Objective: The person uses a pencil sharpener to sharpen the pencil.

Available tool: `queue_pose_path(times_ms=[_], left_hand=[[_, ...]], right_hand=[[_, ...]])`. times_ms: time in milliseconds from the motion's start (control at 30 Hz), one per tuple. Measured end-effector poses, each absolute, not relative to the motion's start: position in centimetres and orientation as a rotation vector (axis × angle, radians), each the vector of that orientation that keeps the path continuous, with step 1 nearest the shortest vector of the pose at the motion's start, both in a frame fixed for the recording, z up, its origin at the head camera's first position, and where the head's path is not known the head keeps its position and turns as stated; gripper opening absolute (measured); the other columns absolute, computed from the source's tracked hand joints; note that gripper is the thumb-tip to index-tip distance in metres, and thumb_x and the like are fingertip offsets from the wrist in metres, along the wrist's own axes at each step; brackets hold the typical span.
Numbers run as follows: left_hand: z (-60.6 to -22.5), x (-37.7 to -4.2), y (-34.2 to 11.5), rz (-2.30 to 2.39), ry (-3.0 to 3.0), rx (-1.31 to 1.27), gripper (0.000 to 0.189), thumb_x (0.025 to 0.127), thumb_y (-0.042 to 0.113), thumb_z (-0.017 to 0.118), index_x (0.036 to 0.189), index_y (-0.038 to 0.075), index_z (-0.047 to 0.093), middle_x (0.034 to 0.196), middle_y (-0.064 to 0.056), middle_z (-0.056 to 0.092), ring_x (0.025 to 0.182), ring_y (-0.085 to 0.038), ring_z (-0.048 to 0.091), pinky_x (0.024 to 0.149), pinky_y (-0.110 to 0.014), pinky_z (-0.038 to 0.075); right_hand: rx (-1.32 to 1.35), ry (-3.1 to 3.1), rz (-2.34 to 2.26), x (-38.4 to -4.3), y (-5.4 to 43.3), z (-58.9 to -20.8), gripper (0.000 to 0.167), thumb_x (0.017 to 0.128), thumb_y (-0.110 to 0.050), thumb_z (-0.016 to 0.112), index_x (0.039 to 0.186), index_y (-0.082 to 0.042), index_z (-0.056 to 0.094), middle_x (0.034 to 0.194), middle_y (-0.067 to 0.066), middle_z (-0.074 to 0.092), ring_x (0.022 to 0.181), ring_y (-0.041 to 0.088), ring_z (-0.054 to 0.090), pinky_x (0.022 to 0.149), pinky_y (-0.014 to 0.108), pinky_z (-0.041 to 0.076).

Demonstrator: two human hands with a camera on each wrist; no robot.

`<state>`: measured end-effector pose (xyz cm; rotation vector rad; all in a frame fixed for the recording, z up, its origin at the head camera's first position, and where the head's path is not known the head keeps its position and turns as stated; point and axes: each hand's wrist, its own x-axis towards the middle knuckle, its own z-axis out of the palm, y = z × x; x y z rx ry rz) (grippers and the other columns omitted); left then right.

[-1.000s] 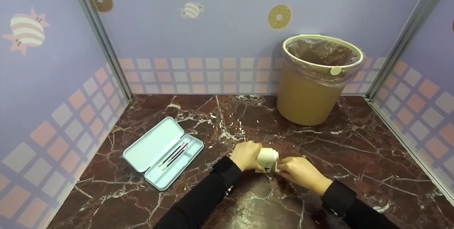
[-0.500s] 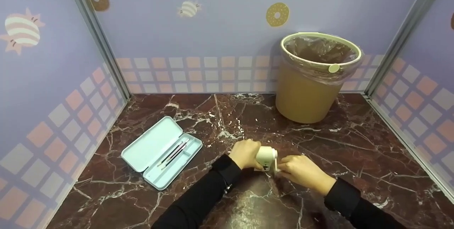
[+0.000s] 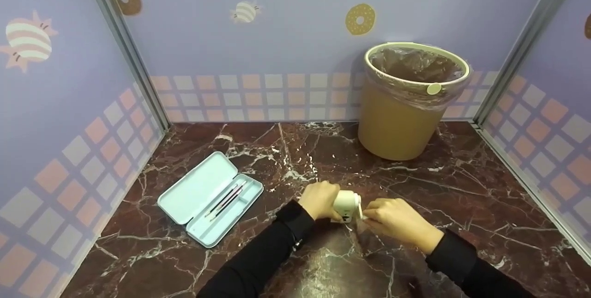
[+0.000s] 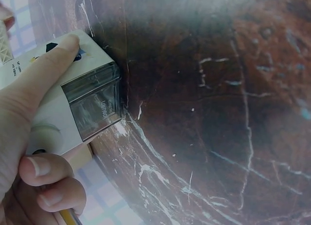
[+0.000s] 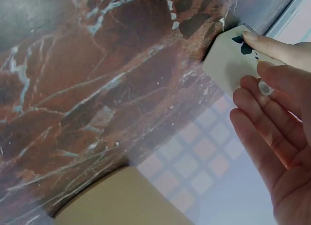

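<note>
A cream-white crank pencil sharpener (image 3: 345, 202) stands on the marble-patterned table. My left hand (image 3: 318, 200) grips its body from the left, the thumb lying along the printed face. In the left wrist view a clear shavings drawer (image 4: 97, 108) shows at its base, and a thin yellow strip (image 4: 69, 216) peeks out below the curled fingers. On the sharpener's right side, my right hand (image 3: 392, 220) pinches the small crank handle (image 3: 361, 209); its pale knob (image 5: 265, 87) sits between thumb and fingers in the right wrist view.
To the left lies an open light-blue pencil case (image 3: 198, 188) with pencils (image 3: 227, 202) in its tray. A tan bin (image 3: 401, 122) with a clear liner stands at the back right. White crumbs (image 3: 310, 163) are scattered behind the sharpener. Patterned walls enclose the table's back and sides.
My right hand has shifted slightly up and to the right, turning the crank handle a little. The left hand keeps its grip and the sharpener stays in place.
</note>
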<state>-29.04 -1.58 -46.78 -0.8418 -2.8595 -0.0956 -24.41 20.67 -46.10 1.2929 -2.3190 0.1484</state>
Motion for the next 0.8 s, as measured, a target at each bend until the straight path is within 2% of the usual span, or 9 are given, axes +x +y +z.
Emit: queue_pose_path(times_ms=[267,567,800], left_hand=[[-46.9,-29.2,-1.5,-0.102,-2.854,-0.862,0.055,0.059,0.048,0.095,0.092,0.012,0.071,0.087,-0.002,0.077,0.076,-0.020,0.073,0.066,-0.036,0.060],[-46.7,-29.3,-1.6,-0.096,-2.851,-0.882,0.055,0.060,0.048,0.095,0.092,0.012,0.070,0.087,-0.001,0.077,0.076,-0.019,0.074,0.066,-0.036,0.060],[-46.6,-29.3,-1.6,-0.091,-2.856,-0.906,0.054,0.061,0.047,0.095,0.093,0.011,0.070,0.088,-0.002,0.077,0.077,-0.019,0.074,0.066,-0.036,0.061]], right_hand=[[1.295,-2.375,0.157,-24.4,20.9,-45.4,0.012,0.078,-0.011,0.085,0.082,-0.013,0.073,0.077,-0.003,0.068,0.064,0.010,0.064,0.056,0.026,0.053],[1.265,-2.292,0.093,-24.6,20.8,-45.2,0.016,0.076,-0.013,0.085,0.077,-0.015,0.070,0.074,-0.004,0.067,0.061,0.010,0.061,0.052,0.026,0.051],[1.251,-2.298,0.094,-24.9,20.9,-44.7,0.014,0.076,-0.013,0.086,0.081,-0.013,0.073,0.076,-0.003,0.068,0.061,0.010,0.063,0.052,0.026,0.052]])
